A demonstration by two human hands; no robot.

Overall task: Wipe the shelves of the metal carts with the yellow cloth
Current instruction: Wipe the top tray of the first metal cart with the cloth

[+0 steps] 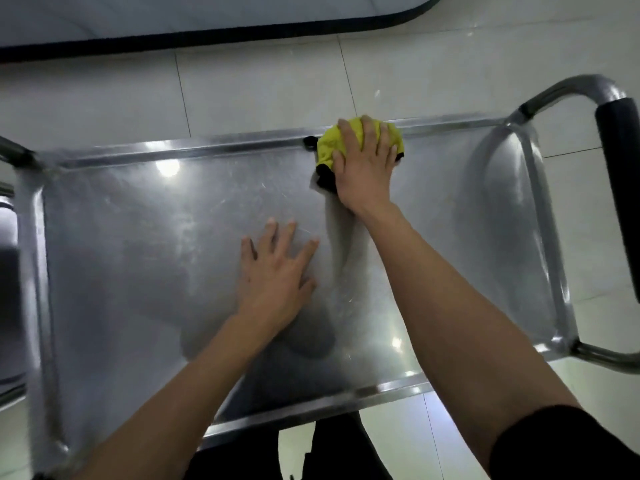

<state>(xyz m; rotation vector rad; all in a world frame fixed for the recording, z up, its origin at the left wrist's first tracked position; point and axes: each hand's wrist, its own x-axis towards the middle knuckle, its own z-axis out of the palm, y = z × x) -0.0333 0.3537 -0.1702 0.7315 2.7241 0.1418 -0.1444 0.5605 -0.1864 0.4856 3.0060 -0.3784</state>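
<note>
Under the right grip (363, 164), spread flat, a bunched yellow cloth (329, 147) at the cart shelf's (138, 220) far rim; left grip (277, 268) nearby, flat, empty.

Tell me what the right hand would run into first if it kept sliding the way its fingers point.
The right hand, pressing the yellow cloth, points toward the far side of the cart. It would likely meet the raised far rim of the shelf almost at once; the cloth already lies against it.

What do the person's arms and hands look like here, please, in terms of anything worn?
Both forearms are bare. The left hand and right hand wear no gloves, rings or watch that show. A dark sleeve covers the right upper arm at the frame's lower corner.
</note>
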